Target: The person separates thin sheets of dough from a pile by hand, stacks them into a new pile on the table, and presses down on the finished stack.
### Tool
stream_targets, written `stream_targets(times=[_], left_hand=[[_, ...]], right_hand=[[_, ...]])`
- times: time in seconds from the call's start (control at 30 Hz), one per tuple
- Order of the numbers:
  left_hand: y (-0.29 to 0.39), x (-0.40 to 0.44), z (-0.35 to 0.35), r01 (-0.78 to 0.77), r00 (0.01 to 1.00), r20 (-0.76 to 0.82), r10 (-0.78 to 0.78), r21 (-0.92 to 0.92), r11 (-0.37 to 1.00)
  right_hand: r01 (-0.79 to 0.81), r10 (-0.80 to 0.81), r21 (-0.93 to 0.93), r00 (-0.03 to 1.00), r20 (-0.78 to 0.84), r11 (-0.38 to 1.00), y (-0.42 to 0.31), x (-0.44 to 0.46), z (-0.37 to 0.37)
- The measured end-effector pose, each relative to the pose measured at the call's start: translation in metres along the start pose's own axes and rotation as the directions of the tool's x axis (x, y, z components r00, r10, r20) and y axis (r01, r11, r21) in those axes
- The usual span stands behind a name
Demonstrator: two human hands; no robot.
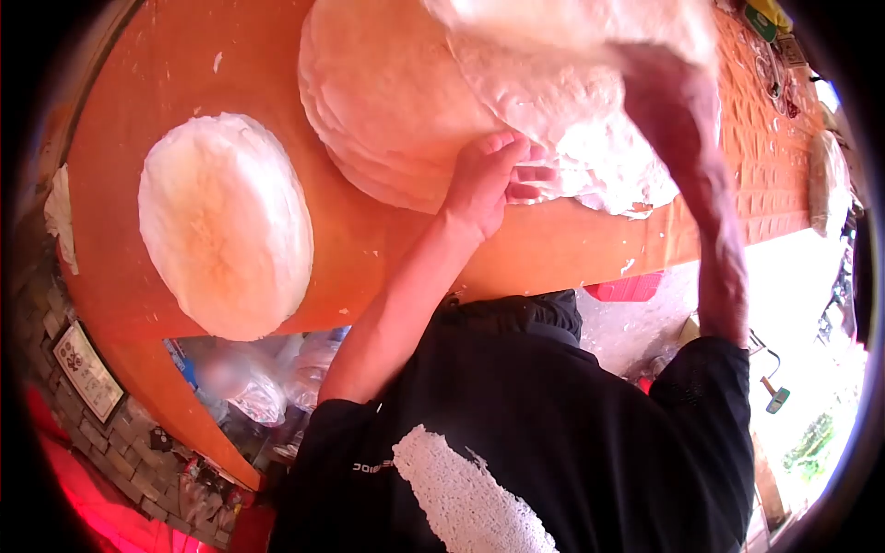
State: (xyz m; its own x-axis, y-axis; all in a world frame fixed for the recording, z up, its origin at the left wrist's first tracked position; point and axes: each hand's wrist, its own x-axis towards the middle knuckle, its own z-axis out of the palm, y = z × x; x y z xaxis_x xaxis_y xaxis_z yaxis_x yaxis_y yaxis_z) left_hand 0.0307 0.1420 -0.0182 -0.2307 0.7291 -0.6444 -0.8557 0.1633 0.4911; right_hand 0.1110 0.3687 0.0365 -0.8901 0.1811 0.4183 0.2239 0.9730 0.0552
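A stack of white, fluffy sheets (396,120), like soft wadding, lies on the orange table. My left hand (489,180) is at the near edge of the top sheet (590,129), thumb and fingers closed around its rim. My right hand (650,78) reaches to the sheet's far right part, which is lifted and blurred by motion. Its fingers are hidden behind the raised material. To the left, a separate oval white sheet (226,226) lies flat on the table, apart from both hands.
The orange table (369,263) has small white scraps on it. At its right, cords and small items (779,74) lie near the far edge. Below stand a red container (625,288) and clear plastic bags (258,387). A white pad (470,498) shows over my black shirt.
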Motion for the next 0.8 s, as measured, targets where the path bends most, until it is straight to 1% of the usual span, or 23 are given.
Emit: stream_targets(times=[0.03,0.07,0.13,0.2,0.23,0.27,0.3,0.37,0.4,0.43,0.47,0.5,0.53,0.57,0.6,0.63,0.7,0.73,0.8], left_hand=[[-0.001,0.001,0.000,0.015,1.000,-0.005,-0.015,-0.041,0.999],[-0.003,0.000,0.001,0.015,1.000,-0.008,-0.015,-0.043,0.999],[-0.005,-0.001,0.008,-0.010,0.999,-0.040,0.007,-0.065,0.998],[-0.011,-0.002,0.015,0.000,0.998,-0.066,-0.002,-0.038,0.999],[-0.014,-0.002,0.017,0.006,0.998,-0.070,-0.007,-0.017,1.000],[-0.014,0.002,0.019,0.003,0.998,-0.068,-0.002,0.005,1.000],[-0.012,0.006,0.023,-0.007,0.998,-0.064,0.008,0.004,1.000],[-0.016,0.009,0.027,0.030,0.999,0.022,-0.029,-0.060,0.998],[-0.018,0.011,0.028,0.037,0.999,0.020,-0.036,-0.062,0.997],[-0.019,0.015,0.030,0.034,0.997,0.071,-0.028,-0.085,0.996],[-0.019,0.017,0.032,0.029,0.992,0.123,-0.016,-0.106,0.994],[-0.016,0.015,0.037,0.006,0.992,0.125,0.012,-0.140,0.990],[-0.013,0.018,0.037,-0.006,0.992,0.127,0.024,-0.138,0.990],[-0.013,0.022,0.035,0.010,0.986,0.168,0.017,-0.156,0.988],[-0.011,0.022,0.035,0.032,0.978,0.207,0.005,-0.175,0.984],[-0.010,0.023,0.036,0.019,0.973,0.232,0.020,-0.166,0.986],[-0.011,0.021,0.038,0.003,0.978,0.207,0.032,-0.166,0.986],[-0.010,0.021,0.038,-0.022,0.981,0.187,0.052,-0.159,0.987],[-0.006,0.010,0.036,-0.028,0.981,0.185,0.053,-0.136,0.990]], right_hand=[[-0.066,0.042,0.117,0.980,0.193,0.991,-0.005,-0.017,0.015],[-0.241,0.178,0.108,0.896,0.407,0.965,-0.016,-0.028,0.024],[-0.221,0.142,0.193,0.924,0.355,0.956,-0.032,-0.030,0.013],[-0.261,0.177,0.203,0.917,0.358,0.944,-0.034,-0.036,0.004],[-0.267,0.187,0.222,0.926,0.328,0.938,-0.033,-0.043,0.000],[-0.266,0.194,0.237,0.938,0.288,0.934,-0.028,-0.048,0.000],[-0.236,0.167,0.236,0.946,0.278,0.943,-0.027,-0.054,0.001],[-0.231,0.156,0.255,0.947,0.281,0.939,-0.024,-0.059,-0.002],[-0.233,0.153,0.271,0.946,0.285,0.934,-0.026,-0.062,-0.006],[-0.263,0.155,0.268,0.918,0.366,0.927,-0.020,-0.066,-0.005],[-0.265,0.158,0.265,0.917,0.366,0.927,-0.022,-0.069,-0.008],[-0.211,0.112,0.286,0.939,0.325,0.935,-0.027,-0.070,-0.013],[-0.150,0.063,0.304,0.959,0.277,0.941,-0.032,-0.070,-0.016],[-0.182,0.100,0.266,0.950,0.296,0.946,-0.038,-0.075,-0.017],[-0.180,0.097,0.268,0.951,0.294,0.946,-0.038,-0.078,-0.011],[-0.197,0.136,0.243,0.959,0.249,0.950,-0.036,-0.080,-0.003],[-0.249,0.218,0.197,0.962,0.165,0.948,-0.035,-0.078,0.009],[-0.233,0.209,0.193,0.969,0.134,0.953,-0.035,-0.074,0.014],[-0.161,0.120,0.269,0.979,0.164,0.950,-0.017,-0.066,0.011]])
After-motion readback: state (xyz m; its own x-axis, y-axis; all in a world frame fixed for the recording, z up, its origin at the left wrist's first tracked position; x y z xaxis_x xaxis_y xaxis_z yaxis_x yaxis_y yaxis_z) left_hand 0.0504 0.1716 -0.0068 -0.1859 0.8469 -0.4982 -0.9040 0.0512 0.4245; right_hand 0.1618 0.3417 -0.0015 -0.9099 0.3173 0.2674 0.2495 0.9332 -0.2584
